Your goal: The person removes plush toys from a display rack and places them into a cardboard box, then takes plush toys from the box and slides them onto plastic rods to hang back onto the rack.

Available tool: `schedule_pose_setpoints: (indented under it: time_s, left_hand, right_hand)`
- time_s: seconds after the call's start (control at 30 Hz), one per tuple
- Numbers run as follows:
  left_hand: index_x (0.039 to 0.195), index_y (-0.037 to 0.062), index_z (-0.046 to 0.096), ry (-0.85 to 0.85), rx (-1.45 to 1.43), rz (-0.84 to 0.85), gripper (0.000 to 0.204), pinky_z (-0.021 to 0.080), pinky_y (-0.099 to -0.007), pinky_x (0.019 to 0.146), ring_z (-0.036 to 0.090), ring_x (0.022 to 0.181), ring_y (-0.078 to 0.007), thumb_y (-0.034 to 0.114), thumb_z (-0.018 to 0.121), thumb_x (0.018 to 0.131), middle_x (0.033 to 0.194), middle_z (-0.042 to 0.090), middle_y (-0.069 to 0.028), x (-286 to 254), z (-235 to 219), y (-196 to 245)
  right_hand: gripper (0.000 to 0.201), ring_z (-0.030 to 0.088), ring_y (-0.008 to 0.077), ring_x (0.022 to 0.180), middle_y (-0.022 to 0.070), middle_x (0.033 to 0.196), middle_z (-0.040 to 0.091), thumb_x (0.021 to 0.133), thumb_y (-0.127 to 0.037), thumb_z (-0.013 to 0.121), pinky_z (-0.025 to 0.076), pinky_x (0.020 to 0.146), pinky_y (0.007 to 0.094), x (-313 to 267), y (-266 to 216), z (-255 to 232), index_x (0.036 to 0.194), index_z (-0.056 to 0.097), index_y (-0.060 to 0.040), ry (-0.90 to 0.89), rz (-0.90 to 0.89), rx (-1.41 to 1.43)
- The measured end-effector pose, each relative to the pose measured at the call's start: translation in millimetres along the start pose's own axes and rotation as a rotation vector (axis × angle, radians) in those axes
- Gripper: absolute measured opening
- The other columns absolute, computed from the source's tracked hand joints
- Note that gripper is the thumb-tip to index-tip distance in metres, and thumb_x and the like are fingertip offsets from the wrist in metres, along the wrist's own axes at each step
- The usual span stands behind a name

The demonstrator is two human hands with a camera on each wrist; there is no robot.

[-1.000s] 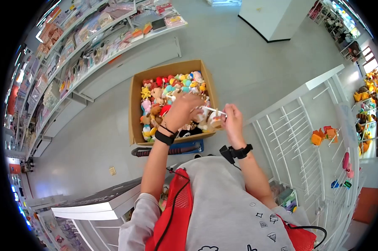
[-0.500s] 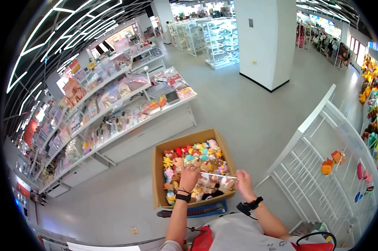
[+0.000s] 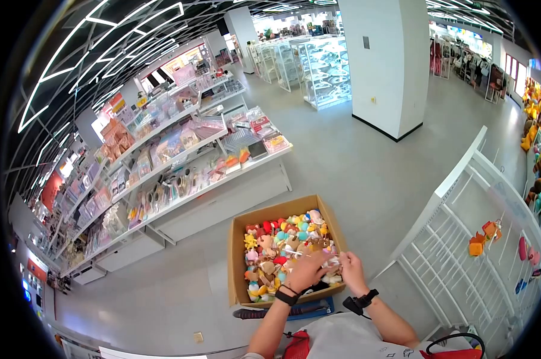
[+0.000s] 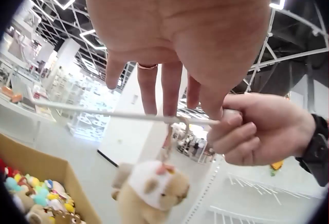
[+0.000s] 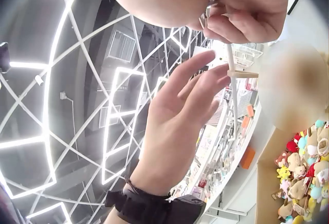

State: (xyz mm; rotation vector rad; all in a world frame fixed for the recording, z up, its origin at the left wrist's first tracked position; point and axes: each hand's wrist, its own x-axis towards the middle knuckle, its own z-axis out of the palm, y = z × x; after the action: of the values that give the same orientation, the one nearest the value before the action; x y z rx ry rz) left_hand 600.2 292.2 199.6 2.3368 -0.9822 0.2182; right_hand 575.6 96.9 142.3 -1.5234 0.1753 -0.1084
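My right hand (image 4: 247, 131) grips one end of a thin white rod (image 4: 103, 113). From the rod, close beside that hand, a light-brown plush animal (image 4: 154, 185) with a white hood and a reddish tuft hangs by a tan strap (image 5: 244, 74). It is a close blur in the right wrist view. My left hand (image 5: 175, 116) reaches across to the rod with its fingers extended, fingertips right at the strap and near the right hand's curled fingers. Both hands are over a cardboard box (image 3: 238, 263) packed with small colourful plush toys (image 3: 264, 254).
White tiered shelves (image 3: 222, 185) of packaged goods stand to the left. At the right is a white wire rack (image 3: 456, 263) with prongs and a few hanging toys (image 3: 485, 236). A square pillar (image 3: 384, 72) rises ahead. A blue item (image 3: 309, 309) lies by the box.
My left hand has come rightward along the rod, closer to the right hand. The right hand keeps its grip on the rod. The head view has tilted up from the box to the wider shop.
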Motion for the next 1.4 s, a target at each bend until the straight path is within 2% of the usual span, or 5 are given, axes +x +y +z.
schedule_pose_setpoints:
  time_s: [0.23, 0.37, 0.57, 1.03, 1.4]
  left_hand:
    - [0.118, 0.0198, 0.076, -0.037, 0.504, -0.376, 0.027, 0.023, -0.0728, 0.123, 0.066, 0.122, -0.0325, 0.016, 0.064, 0.094, 0.112, 0.074, -0.0103, -36, 42, -122]
    - [0.132, 0.0102, 0.069, 0.222, 0.610, -0.476, 0.035, 0.034, -0.0721, 0.116, 0.048, 0.146, -0.0357, 0.016, 0.064, 0.098, 0.150, 0.057, -0.0138, -56, 37, -155]
    - [0.132, 0.0054, 0.068, 0.211, 0.090, -0.318, 0.033, 0.048, -0.0499, 0.107, 0.060, 0.126, -0.0429, 0.011, 0.068, 0.099, 0.134, 0.066, -0.0197, -58, 37, -55]
    - [0.099, -0.0018, 0.071, 0.366, -0.236, -0.879, 0.015, 0.050, -0.0474, 0.072, 0.063, 0.082, -0.0456, 0.013, 0.067, 0.101, 0.089, 0.066, -0.0230, -208, 113, 143]
    - [0.103, 0.0020, 0.067, 0.826, -0.121, -1.522, 0.022, 0.049, -0.0513, 0.073, 0.060, 0.083, -0.0491, 0.021, 0.059, 0.108, 0.090, 0.064, -0.0250, -305, 204, 446]
  right_hand:
    - [0.038, 0.048, 0.0063, 0.056, -0.0033, 0.067, 0.052, 0.113, -0.032, 0.058, 0.036, 0.051, 0.0284, -12, -24, -18, 0.086, 0.059, -0.0054, 0.085, 0.003, -0.012]
    - [0.038, 0.045, 0.0045, 0.057, -0.0046, 0.066, 0.050, 0.112, -0.034, 0.058, 0.033, 0.050, 0.0280, -2, -7, -37, 0.086, 0.059, -0.0060, 0.226, -0.249, -0.189]
    - [0.038, 0.041, 0.0067, 0.058, -0.0047, 0.064, 0.045, 0.111, -0.035, 0.060, 0.032, 0.052, 0.0298, -2, -23, -58, 0.086, 0.059, -0.0058, 0.130, 0.017, 0.020]
    - [0.038, 0.034, 0.0039, 0.052, -0.0079, 0.064, 0.038, 0.112, -0.045, 0.056, 0.025, 0.048, 0.0239, -20, 8, -87, 0.097, 0.059, -0.0102, -0.404, 0.467, 0.218]
    - [0.046, 0.042, 0.0069, 0.058, -0.0039, 0.072, 0.047, 0.117, -0.039, 0.048, 0.033, 0.053, 0.0241, -181, 34, -20, 0.143, 0.061, -0.0031, -1.466, 0.566, -0.116]
